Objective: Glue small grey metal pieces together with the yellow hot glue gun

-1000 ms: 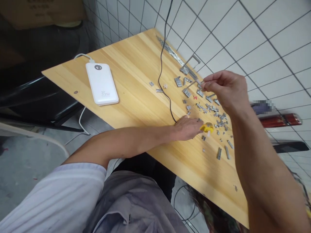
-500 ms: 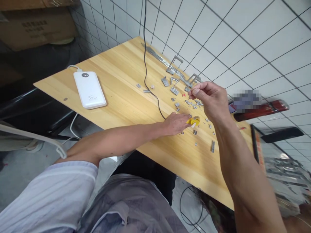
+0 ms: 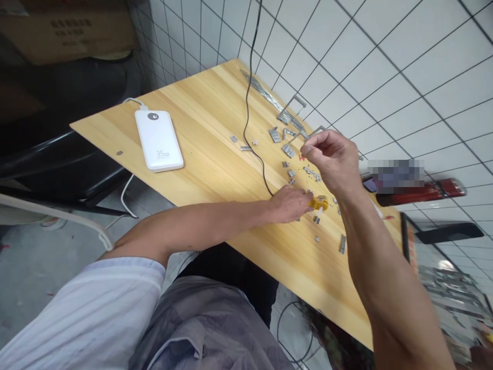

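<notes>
My left hand (image 3: 291, 204) rests low over the table with its fingers closed around a small yellow piece (image 3: 319, 203) that has a white part sticking out; its exact kind is unclear. My right hand (image 3: 333, 156) is raised above the scattered parts, thumb and fingertips pinched together. Whatever is in that pinch is too small or hidden to make out. Several small grey metal pieces (image 3: 313, 173) lie between and beyond my hands. Farther back are grey ribbed blocks (image 3: 275, 134) and a thin rectangular metal frame (image 3: 295, 107). A flat grey strip (image 3: 342, 244) lies nearer me.
A white power bank (image 3: 159, 141) with a cable lies on the left of the wooden table (image 3: 208, 113). A black cord (image 3: 247, 110) crosses the tabletop to near my left hand. Long thin metal strips (image 3: 265, 95) lie along the tiled wall. At right is a dark red cylinder (image 3: 427, 192).
The camera view has shifted, so the table and its parts sit farther right in the picture. My left hand keeps the yellow piece; my right hand stays pinched, with little change in pose.
</notes>
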### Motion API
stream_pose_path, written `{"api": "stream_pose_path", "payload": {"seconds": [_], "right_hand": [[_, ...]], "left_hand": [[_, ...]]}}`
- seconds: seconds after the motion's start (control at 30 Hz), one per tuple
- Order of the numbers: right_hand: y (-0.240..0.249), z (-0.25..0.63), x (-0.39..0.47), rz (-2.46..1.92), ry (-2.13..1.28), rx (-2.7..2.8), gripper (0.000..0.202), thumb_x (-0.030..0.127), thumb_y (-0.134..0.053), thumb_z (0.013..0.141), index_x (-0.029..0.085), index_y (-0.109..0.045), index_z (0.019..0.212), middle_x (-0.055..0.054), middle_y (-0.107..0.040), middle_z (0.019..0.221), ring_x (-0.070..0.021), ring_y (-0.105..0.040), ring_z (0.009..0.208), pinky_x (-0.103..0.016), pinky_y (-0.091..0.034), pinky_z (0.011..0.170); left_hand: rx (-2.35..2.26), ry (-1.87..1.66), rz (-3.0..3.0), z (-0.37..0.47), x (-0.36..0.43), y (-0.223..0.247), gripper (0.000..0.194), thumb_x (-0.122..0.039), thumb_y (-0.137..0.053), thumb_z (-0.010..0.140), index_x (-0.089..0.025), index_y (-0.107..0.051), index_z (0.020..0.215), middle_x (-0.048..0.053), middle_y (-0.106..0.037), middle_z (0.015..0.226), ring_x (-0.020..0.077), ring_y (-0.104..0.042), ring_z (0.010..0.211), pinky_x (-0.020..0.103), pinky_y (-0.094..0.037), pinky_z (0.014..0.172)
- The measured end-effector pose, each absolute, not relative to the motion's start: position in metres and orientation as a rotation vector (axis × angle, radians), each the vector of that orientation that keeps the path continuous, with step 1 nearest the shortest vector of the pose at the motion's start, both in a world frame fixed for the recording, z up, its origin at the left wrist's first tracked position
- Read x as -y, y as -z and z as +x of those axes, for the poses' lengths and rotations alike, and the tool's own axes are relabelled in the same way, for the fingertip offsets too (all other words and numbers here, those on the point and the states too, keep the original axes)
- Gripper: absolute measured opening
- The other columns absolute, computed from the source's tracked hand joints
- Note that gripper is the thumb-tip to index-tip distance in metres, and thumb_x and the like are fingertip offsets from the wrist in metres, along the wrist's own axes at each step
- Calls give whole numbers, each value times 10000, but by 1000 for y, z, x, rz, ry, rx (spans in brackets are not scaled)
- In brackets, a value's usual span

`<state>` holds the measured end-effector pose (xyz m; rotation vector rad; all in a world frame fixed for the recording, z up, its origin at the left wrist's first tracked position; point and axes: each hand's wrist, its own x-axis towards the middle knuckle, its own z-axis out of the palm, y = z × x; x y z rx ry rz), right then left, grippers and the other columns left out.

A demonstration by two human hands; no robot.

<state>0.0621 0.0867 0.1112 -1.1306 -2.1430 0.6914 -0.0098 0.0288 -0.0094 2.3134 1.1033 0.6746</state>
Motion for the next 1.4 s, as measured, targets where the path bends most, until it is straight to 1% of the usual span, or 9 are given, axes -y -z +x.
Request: {"api": "stream_pose_path", "payload": {"seconds": [0.17, 0.33, 0.43, 0.57, 0.73, 0.93, 1.1, 1.23, 1.4], "right_hand": [[-111, 50, -89, -1092, -687, 2173, 300, 536, -864, 894, 295, -694, 837, -27, -717, 827, -213, -664, 750, -418, -606, 742], [-108, 36, -97, -1141, -687, 2225, 299, 549, -858, 903, 290, -712, 864, -42, -755, 869, -226, -695, 808, -410, -622, 752], [-102, 27, -107, -1155, -670, 2272, 221, 474, -830, 902, 282, -722, 885, -38, -760, 878, -225, -710, 833, -407, -635, 776], [-92, 16, -126, -1163, -640, 2333, 133, 364, -805, 854, 275, -722, 908, -26, -760, 886, -220, -716, 844, -406, -633, 805], [-78, 5, -158, -1276, -571, 2490, 126, 303, -808, 810, 265, -690, 833, 4, -712, 783, -196, -670, 760, -383, -576, 756], [-66, -13, -187, -1417, -560, 2666, 210, 251, -846, 735, 252, -731, 910, 28, -712, 749, -181, -625, 695, -348, -505, 666], [-62, -29, -186, -1416, -536, 2738, 171, 205, -829, 797, 248, -784, 956, 18, -731, 784, -190, -657, 724, -378, -548, 754], [-52, -33, -190, -1427, -538, 2750, 96, 227, -861, 833, 238, -793, 899, 8, -726, 781, -214, -697, 784, -408, -574, 815], [-38, -32, -206, -1478, -625, 2704, 111, 224, -901, 835, 239, -793, 859, -21, -777, 847, -249, -738, 857, -460, -605, 897]], "left_hand": [[-1090, -595, 2460, -14, -25, 0, 263, -214, -587, 1145, -182, -766, 1334, 138, -811, 1311, 308, -776, 1208, 435, -581, 989], [-1141, -612, 2313, -15, -25, -5, 329, -342, -554, 1190, -136, -728, 1378, 135, -836, 1192, 294, -803, 1124, 439, -569, 1006], [-1135, -609, 2297, -14, -25, -5, 344, -379, -532, 1204, -154, -731, 1371, 141, -835, 1260, 295, -805, 1151, 441, -562, 1014], [-1155, -609, 2284, -12, -25, -2, 362, -394, -545, 1204, -158, -716, 1418, 142, -847, 1251, 277, -817, 1122, 424, -561, 1013], [-1137, -615, 2281, -8, -26, 3, 374, -415, -564, 1197, -153, -738, 1400, 151, -852, 1263, 297, -823, 1122, 448, -556, 996], [-1129, -645, 2271, -5, -28, 6, 367, -428, -592, 1184, -181, -756, 1399, 142, -847, 1283, 298, -818, 1143, 441, -551, 994], [-1130, -631, 2269, 2, -31, 10, 390, -443, -553, 1197, -187, -739, 1424, 141, -840, 1273, 305, -809, 1150, 458, -540, 1021], [-1124, -623, 2276, 4, -31, 13, 403, -420, -524, 1207, -165, -715, 1454, 158, -826, 1315, 324, -800, 1170, 479, -538, 1026], [-1133, -626, 2267, 2, -29, 12, 386, -417, -552, 1201, -173, -720, 1448, 139, -830, 1289, 292, -802, 1155, 443, -535, 1032]]}}
